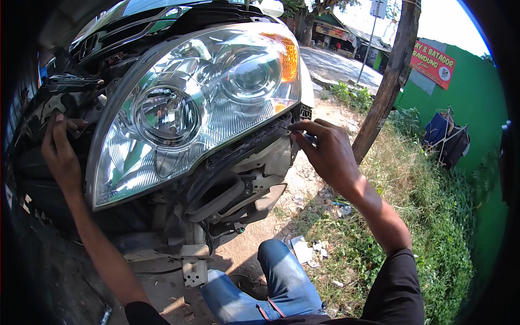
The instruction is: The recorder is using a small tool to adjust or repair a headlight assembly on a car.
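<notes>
You worked at a car's headlight [195, 103] with both hands, the bumper off and the front frame bare.

From the head camera: your left hand [60, 151] gripped the dark bodywork [38, 108] just beside the lamp's inner edge, fingers curled over it. Your right hand [325, 151] sat at the lamp's lower outer corner, thumb and fingers pinched on a small blue-tipped tool [310, 137] against the black mounting strip [249, 143]; the tool itself was mostly hidden. The headlight stood in its seat at the car's front corner, amber indicator [290, 57] at the top, above an open black duct [216, 192] whose contents could not be made out. Your jeans-clad knee [281, 271] rested over dirt beside grass [422, 216]; a leaning tree trunk [387, 81] and a green wall [471, 103] stood beyond.
</notes>
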`<state>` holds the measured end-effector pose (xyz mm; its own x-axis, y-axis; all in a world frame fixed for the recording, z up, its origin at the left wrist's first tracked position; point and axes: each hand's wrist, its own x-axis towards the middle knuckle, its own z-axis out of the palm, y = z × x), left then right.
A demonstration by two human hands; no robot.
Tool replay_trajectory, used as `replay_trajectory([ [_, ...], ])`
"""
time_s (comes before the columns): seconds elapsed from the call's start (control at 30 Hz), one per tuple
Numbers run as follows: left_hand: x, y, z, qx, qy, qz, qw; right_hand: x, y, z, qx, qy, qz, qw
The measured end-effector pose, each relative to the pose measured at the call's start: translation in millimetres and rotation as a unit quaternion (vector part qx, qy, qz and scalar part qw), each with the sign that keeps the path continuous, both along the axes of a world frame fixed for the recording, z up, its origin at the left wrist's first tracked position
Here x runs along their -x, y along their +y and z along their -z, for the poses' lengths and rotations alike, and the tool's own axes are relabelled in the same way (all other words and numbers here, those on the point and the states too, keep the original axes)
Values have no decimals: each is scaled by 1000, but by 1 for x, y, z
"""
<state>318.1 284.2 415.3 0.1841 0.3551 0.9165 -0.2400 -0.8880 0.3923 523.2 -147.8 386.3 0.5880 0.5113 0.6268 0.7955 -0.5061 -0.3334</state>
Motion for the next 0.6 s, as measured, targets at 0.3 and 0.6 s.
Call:
replay_trajectory([
  [0.3, 0, 6, 1, 20, -9, 15, 1000, -4, 17, 10, 49, -95, 30, 994],
  [0.6, 1, -2, 0, 2, -7, 11, 1000, -10, 34, 14, 95, -115, 56, 987],
])
